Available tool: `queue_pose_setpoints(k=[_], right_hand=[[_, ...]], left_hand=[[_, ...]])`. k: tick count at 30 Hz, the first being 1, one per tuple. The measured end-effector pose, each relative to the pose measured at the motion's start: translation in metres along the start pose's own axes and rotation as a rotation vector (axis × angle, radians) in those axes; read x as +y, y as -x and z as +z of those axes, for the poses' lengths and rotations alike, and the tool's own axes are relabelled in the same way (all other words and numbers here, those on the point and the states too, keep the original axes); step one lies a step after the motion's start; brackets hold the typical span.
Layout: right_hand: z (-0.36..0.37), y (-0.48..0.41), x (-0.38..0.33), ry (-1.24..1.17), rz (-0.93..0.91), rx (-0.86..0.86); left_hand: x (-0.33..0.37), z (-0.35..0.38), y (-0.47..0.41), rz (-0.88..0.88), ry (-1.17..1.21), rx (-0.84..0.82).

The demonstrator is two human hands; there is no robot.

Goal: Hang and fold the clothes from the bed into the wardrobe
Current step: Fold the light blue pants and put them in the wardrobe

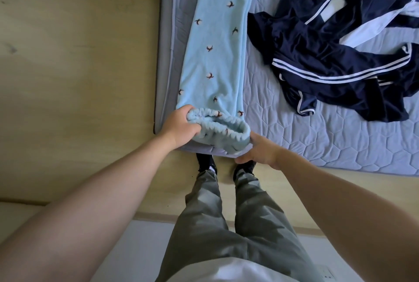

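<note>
firmly held the elastic waistband [226,127] of the pale blue bird-printed fleece trousers [217,55], left hand [179,125] and right hand [258,152] curled round its ends, legs flat along the edge of the quilted grey mattress [294,141]; probably needed an even lift toward the cuffs, edges matched.

pale-blue trousers [217,39] – small bird print, navy tracksuit [335,55] – white stripes

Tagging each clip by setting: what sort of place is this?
Probably a bedroom: a quilted mattress beside a wooden floor, light blue trousers laid flat on it, and a navy tracksuit heaped beside them.
</note>
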State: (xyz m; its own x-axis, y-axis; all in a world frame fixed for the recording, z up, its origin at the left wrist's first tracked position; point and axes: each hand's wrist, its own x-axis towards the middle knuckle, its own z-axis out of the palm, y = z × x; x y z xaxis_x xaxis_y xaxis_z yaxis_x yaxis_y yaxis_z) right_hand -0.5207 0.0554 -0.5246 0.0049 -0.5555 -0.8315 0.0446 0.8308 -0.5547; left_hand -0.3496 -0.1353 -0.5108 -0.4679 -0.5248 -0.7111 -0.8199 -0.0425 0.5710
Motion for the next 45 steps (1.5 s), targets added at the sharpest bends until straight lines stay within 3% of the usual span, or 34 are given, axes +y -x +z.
queue_pose_setpoints(k=[5, 13, 23, 30, 33, 35, 41, 43, 45], right_hand=[[-0.014, -0.016, -0.013, -0.088, -0.069, 0.279], [-0.092, -0.083, -0.091, -0.281, -0.254, 0.552], [-0.192, -0.244, -0.141, -0.077, -0.274, 0.765], [-0.28, -0.333, -0.197, -0.042, -0.336, 0.927], [-0.289, -0.364, -0.195, 0.092, -0.168, 0.942], [-0.273, -0.369, -0.17, 0.209, -0.078, 0.923], [-0.181, -0.323, -0.056, 0.367, -0.187, 1.049], [-0.154, -0.312, -0.03, 0.258, -0.059, 0.998], [-0.133, -0.304, -0.009, -0.067, 0.142, 0.93]], left_hand=[[0.017, -0.004, -0.016, 0.016, 0.089, 0.075], [0.087, -0.05, -0.121, 0.192, 0.242, 0.332], [0.107, -0.058, -0.327, 0.321, 0.113, 0.471], [0.171, -0.089, -0.462, 0.451, 0.058, 0.607], [0.165, -0.086, -0.5, 0.322, -0.002, 0.703], [0.124, -0.069, -0.501, 0.179, -0.03, 0.644], [-0.023, -0.02, -0.391, -0.266, 0.205, 0.431], [-0.058, -0.006, -0.349, -0.355, 0.343, 0.297], [-0.086, 0.011, -0.317, -0.395, 0.58, 0.163]])
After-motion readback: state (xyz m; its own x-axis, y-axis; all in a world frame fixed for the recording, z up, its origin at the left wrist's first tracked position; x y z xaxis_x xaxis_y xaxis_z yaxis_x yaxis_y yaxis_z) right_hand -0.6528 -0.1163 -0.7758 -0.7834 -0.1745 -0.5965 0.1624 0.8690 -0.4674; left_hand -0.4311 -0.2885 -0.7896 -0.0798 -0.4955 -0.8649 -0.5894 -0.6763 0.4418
